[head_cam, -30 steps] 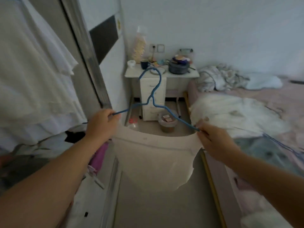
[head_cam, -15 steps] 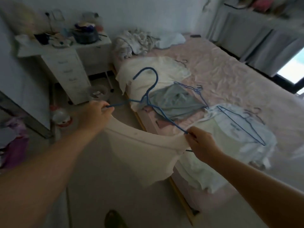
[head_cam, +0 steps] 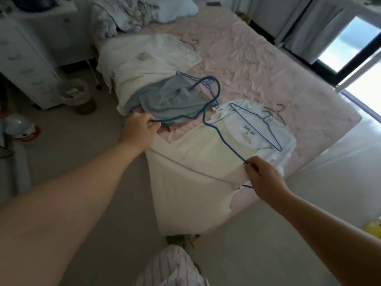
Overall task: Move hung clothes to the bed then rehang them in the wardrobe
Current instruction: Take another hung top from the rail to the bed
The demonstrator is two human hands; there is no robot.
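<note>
On the bed [head_cam: 257,58]: three garments already laid, hangers attached. In transit: cream garment [head_cam: 191,195] on blue hanger [head_cam: 208,112], our left hand [head_cam: 138,129] and right hand [head_cam: 263,178] gripping its ends at the bed's edge. We judge rehanging wholly outstanding.

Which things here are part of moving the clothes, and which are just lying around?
Part of the job:
- blue hanger gripped by both hands, left hand, right hand
- cream garment on it
- clothes on the bed: grey top, white shirt

Just lying about:
- drawer unit
- small bin
- curtains
</note>
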